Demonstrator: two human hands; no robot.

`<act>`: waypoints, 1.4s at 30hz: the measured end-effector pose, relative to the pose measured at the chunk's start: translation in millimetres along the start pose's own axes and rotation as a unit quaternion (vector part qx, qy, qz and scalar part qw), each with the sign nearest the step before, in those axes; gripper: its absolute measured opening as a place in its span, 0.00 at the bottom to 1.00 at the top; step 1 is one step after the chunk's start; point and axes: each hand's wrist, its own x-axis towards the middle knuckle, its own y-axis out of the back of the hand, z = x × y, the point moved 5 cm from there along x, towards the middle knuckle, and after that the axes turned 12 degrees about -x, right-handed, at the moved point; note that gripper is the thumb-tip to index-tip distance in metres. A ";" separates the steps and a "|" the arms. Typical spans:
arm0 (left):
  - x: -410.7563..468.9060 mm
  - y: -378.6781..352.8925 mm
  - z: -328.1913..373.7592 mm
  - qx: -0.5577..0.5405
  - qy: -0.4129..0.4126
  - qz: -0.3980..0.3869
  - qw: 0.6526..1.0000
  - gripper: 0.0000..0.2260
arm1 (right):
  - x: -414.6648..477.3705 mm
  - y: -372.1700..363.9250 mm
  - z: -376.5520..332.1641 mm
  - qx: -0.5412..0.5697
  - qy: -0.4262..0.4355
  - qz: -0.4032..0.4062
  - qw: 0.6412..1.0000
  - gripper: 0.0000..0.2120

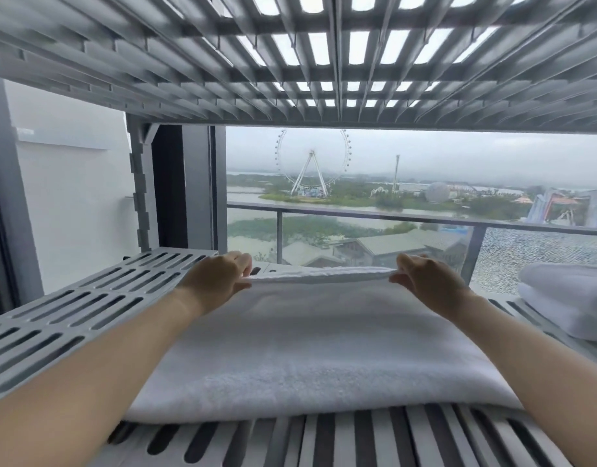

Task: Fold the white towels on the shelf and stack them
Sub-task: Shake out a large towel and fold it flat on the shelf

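Qty: 2 hands (219,281), 2 shelves (71,318), 1 towel (317,348), 1 stack (566,298).

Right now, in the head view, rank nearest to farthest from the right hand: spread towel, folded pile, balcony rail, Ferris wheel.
1. Spread towel, pinched by the right hand.
2. Folded pile, to its right.
3. Balcony rail, outside.
4. Ferris wheel, far beyond.

A Ferris wheel (312,163) stands beyond the balcony railing (357,215), near water (243,197).
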 end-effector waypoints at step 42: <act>-132.8 131.9 14.5 -0.043 0.011 0.086 0.995 0.17 | -63.3 112.8 -49.4 0.102 -0.020 0.116 0.988 0.29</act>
